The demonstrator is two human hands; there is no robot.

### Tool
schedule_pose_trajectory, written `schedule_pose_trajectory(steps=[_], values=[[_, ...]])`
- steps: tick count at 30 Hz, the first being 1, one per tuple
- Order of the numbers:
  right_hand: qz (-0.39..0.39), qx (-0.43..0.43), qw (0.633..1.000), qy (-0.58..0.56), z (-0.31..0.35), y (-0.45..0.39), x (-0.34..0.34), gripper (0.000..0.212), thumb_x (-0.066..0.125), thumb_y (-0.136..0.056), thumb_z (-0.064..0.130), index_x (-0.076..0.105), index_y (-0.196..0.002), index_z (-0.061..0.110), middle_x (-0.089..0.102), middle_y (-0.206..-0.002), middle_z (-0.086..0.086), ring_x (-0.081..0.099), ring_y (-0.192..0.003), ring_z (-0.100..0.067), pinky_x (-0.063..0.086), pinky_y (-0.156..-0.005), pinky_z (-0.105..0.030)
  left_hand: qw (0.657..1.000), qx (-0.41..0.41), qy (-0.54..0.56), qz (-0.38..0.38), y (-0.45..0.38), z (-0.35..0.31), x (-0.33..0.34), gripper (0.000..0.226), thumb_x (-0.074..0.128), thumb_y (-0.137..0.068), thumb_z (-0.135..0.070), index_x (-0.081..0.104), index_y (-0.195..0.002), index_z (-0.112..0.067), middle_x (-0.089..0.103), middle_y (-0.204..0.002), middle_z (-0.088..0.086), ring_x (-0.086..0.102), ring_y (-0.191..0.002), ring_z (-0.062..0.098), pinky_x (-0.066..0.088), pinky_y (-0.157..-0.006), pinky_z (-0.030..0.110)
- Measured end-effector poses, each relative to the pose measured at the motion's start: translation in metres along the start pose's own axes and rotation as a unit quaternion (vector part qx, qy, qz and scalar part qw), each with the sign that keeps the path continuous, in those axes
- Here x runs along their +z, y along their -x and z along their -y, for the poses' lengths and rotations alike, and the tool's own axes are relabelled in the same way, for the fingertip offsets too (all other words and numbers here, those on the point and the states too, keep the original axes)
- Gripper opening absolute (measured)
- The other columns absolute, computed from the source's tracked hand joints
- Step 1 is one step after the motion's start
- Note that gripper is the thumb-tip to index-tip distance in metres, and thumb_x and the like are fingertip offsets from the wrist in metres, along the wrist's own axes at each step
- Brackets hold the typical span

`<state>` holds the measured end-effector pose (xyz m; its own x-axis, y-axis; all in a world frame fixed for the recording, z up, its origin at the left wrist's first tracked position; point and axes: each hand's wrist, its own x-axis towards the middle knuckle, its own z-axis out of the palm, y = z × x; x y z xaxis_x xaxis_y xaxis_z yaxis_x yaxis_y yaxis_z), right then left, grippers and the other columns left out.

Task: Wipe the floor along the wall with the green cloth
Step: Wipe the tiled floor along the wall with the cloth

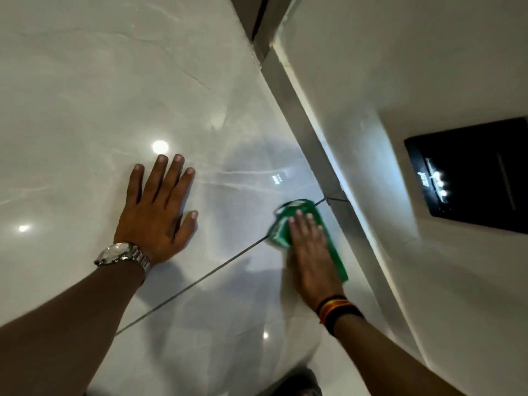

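Where the wide-angle view looks steeply down, the glossy pale grey marble-patterned tile floor (120, 81) fills the left and centre of the frame, crossed by a dark grout line (200, 278) running from lower left toward centre right. A white painted wall (414, 67) occupies the right side, met at its foot by a grey skirting strip (300, 121) that runs diagonally from upper centre to lower right and marks the edge to be followed. A black glossy rectangular wall panel (471, 172) sits at right centre, well apart from the work. The left hand (157, 210), with a silver metal wristwatch (123, 254) at the wrist, lies flat at centre left with fingers spread and gripping nothing; it probably serves as a brace for the leaning body. The right hand (311, 250), with dark and orange thread bands (337, 308) at the wrist, presses palm-down with fingers extended on the folded green cloth (285, 227), pinning it flat rather than clutching it. This cloth lies on the floor at centre right, just beside the skirting and over the grout line, its long edge roughly parallel to the wall. Motion blur suggests a stroke in progress. Open floor extends along the skirting toward the upper centre, leaving free room ahead; toward the right, the strip bounds all travel.
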<state>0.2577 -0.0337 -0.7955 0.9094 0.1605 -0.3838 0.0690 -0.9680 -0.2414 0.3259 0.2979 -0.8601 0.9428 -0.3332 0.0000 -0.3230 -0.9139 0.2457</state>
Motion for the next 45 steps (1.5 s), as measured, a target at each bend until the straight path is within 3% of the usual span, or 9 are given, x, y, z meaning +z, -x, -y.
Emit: schedule_pose_trajectory(steps=[4, 11, 18, 22, 24, 31, 35, 41, 45], values=[[-0.004, 0.044, 0.998, -0.038, -0.005, -0.044, -0.023, 0.065, 0.041, -0.099, 0.018, 0.021, -0.160, 0.008, 0.019, -0.168, -0.014, 0.015, -0.156, -0.030, 0.018, -0.125, -0.054, 1.000, 0.002, 0.011, 0.008, -0.002, 0.000, 0.002, 0.083, 0.040, -0.102, -0.047, 0.021, -0.174, -0.011, 0.015, -0.184, 0.016, 0.011, -0.171, 0.040, -0.006, -0.139, 0.055], [-0.090, 0.034, 0.990, -0.100, 0.074, -0.188, -0.046, 0.075, 0.048, -0.090, 0.006, 0.022, -0.160, 0.014, 0.015, -0.170, -0.007, 0.008, -0.158, -0.026, 0.004, -0.128, -0.047, 1.000, 0.002, 0.001, 0.000, -0.001, 0.002, 0.005, 0.085, 0.039, -0.101, -0.048, 0.019, -0.175, -0.013, 0.012, -0.185, 0.014, 0.006, -0.172, 0.035, -0.004, -0.139, 0.057], [0.029, -0.176, 0.984, -0.013, 0.071, -0.094, -0.020, 0.079, 0.047, -0.093, 0.000, 0.016, -0.162, 0.025, 0.010, -0.170, 0.004, 0.000, -0.158, -0.020, 0.002, -0.128, -0.045, 1.000, 0.009, 0.002, -0.008, -0.001, 0.003, 0.005, 0.086, 0.043, -0.100, -0.047, 0.018, -0.175, -0.013, 0.015, -0.184, 0.017, 0.008, -0.172, 0.037, -0.001, -0.139, 0.059], [0.016, -0.023, 0.999, -0.040, 0.023, -0.070, -0.031, 0.066, 0.051, -0.099, 0.013, 0.025, -0.160, 0.015, 0.019, -0.169, -0.007, 0.012, -0.157, -0.028, 0.021, -0.124, -0.054, 1.000, 0.007, 0.010, -0.017, 0.000, 0.004, 0.008, 0.083, 0.042, -0.102, -0.046, 0.021, -0.175, -0.012, 0.017, -0.184, 0.016, 0.011, -0.172, 0.037, 0.007, -0.138, 0.064], [-0.009, 0.016, 0.998, -0.055, 0.026, -0.102, -0.042, 0.062, 0.047, -0.102, 0.017, 0.025, -0.160, 0.012, 0.018, -0.169, -0.009, 0.013, -0.157, -0.028, 0.019, -0.125, -0.053, 1.000, 0.005, 0.019, -0.019, -0.001, 0.005, 0.009, 0.081, 0.041, -0.104, -0.046, 0.021, -0.175, -0.012, 0.017, -0.184, 0.015, 0.010, -0.172, 0.037, 0.008, -0.137, 0.065], [-0.064, 0.020, 0.993, -0.095, 0.116, -0.265, -0.074, 0.065, 0.039, -0.101, 0.014, 0.014, -0.162, 0.016, 0.007, -0.171, -0.003, 0.001, -0.158, -0.024, 0.005, -0.128, -0.045, 1.000, 0.005, 0.014, -0.015, -0.002, 0.004, 0.013, 0.079, 0.031, -0.106, -0.052, 0.023, -0.174, -0.014, 0.018, -0.184, 0.015, 0.008, -0.172, 0.036, 0.002, -0.138, 0.061], [-0.030, -0.003, 0.999, -0.037, 0.147, -0.311, -0.086, 0.065, 0.033, -0.105, 0.016, 0.004, -0.162, 0.016, -0.005, -0.171, -0.002, -0.007, -0.158, -0.025, 0.001, -0.129, -0.044, 1.000, 0.009, 0.005, -0.015, -0.001, 0.004, 0.013, 0.079, 0.033, -0.106, -0.051, 0.023, -0.174, -0.013, 0.016, -0.184, 0.015, 0.008, -0.172, 0.035, 0.003, -0.139, 0.061], [0.039, -0.200, 0.979, 0.004, 0.126, -0.254, -0.076, 0.061, 0.036, -0.106, 0.016, 0.014, -0.162, 0.020, 0.008, -0.171, 0.000, 0.001, -0.158, -0.023, 0.005, -0.128, -0.045, 1.000, 0.007, 0.012, -0.021, -0.002, 0.004, 0.010, 0.078, 0.038, -0.105, -0.048, 0.026, -0.173, -0.013, 0.019, -0.184, 0.014, 0.011, -0.172, 0.036, 0.004, -0.138, 0.061], [-0.038, -0.046, 0.997, -0.052, 0.069, -0.187, -0.049, 0.058, 0.038, -0.106, 0.029, 0.019, -0.161, 0.024, 0.012, -0.171, 0.002, 0.005, -0.158, -0.020, 0.011, -0.128, -0.046, 0.999, 0.011, 0.018, -0.027, 0.000, 0.004, 0.008, 0.078, 0.040, -0.105, -0.047, 0.028, -0.173, -0.011, 0.021, -0.183, 0.014, 0.013, -0.171, 0.036, 0.008, -0.138, 0.063]])
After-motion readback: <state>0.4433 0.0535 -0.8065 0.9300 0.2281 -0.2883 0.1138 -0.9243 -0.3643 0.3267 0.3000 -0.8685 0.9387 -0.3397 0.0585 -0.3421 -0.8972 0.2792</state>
